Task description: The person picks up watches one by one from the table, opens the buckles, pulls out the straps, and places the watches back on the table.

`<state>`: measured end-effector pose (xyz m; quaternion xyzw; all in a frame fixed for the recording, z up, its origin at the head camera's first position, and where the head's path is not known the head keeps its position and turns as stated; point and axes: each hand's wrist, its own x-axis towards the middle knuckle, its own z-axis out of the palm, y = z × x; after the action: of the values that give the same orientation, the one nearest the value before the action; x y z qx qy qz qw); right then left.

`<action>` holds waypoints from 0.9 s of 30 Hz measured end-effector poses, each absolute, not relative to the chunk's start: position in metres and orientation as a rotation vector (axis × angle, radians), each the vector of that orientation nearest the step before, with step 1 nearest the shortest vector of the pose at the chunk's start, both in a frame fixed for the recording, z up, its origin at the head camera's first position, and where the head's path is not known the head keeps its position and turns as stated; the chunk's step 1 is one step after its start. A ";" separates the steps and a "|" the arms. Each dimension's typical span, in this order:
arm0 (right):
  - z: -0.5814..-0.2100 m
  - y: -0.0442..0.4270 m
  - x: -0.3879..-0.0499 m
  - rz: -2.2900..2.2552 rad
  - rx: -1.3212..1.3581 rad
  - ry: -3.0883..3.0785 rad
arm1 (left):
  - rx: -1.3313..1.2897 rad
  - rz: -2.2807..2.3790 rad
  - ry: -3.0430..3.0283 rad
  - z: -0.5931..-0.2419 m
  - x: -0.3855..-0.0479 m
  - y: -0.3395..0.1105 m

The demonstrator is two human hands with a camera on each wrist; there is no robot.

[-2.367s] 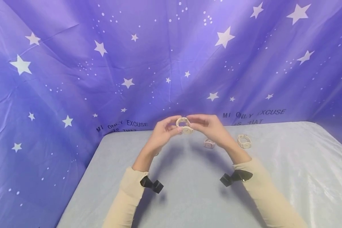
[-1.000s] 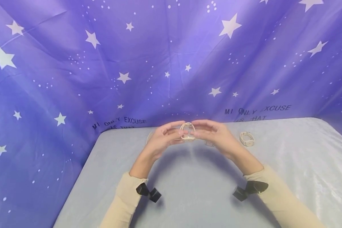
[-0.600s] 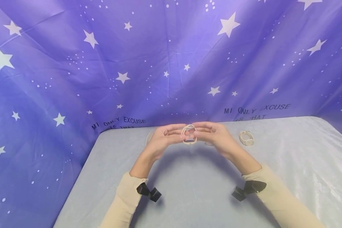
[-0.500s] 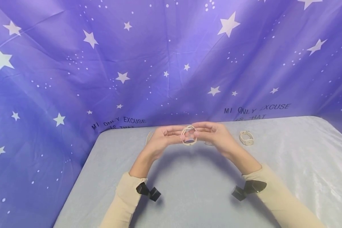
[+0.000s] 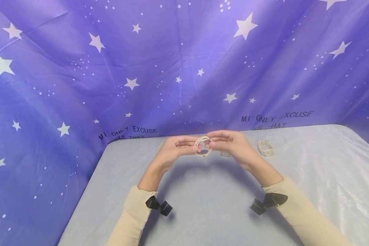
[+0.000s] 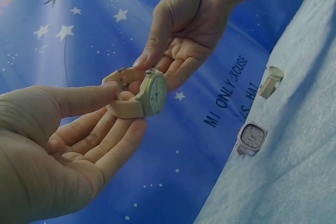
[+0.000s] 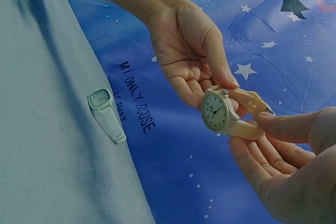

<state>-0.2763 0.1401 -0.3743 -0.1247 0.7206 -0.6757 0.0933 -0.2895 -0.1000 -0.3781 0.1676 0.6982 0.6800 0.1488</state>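
Observation:
A cream wristwatch point(image 5: 203, 154) with a round dial is held up above the far part of the table, its strap looped into a ring. My left hand point(image 5: 171, 152) pinches one side of it between thumb and fingers. From the other side my right hand point(image 5: 233, 147) grips it in the same way. The left wrist view shows the watch's pale dial point(image 6: 156, 95) turned away from the left palm. In the right wrist view, the strap's free end point(image 7: 257, 103) with its holes lies near the right thumb.
A cream watch point(image 5: 265, 149) stands on the table at the right. A pinkish square-faced watch point(image 6: 252, 137) lies partly behind my right hand. Another watch point(image 7: 101, 99) shows in the right wrist view. A purple starry cloth point(image 5: 184, 61) hangs along the table's back edge.
Since the earliest frame, the held watch has turned so its dial no longer faces the head camera. Both hands have stayed on it and sit slightly lower in view.

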 end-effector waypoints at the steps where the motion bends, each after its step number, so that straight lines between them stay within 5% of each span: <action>1: -0.374 0.140 -0.276 -2.002 -0.373 2.141 | 0.479 1.958 2.005 -0.378 -0.289 -0.100; 27: -0.375 0.133 -0.272 -1.649 -0.742 2.668 | 0.717 1.753 2.219 -0.379 -0.282 -0.091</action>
<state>-0.2725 0.1327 -0.3746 -0.2299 0.8271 -0.5113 -0.0406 -0.2820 -0.0907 -0.3791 0.2443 0.7558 0.5971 0.1121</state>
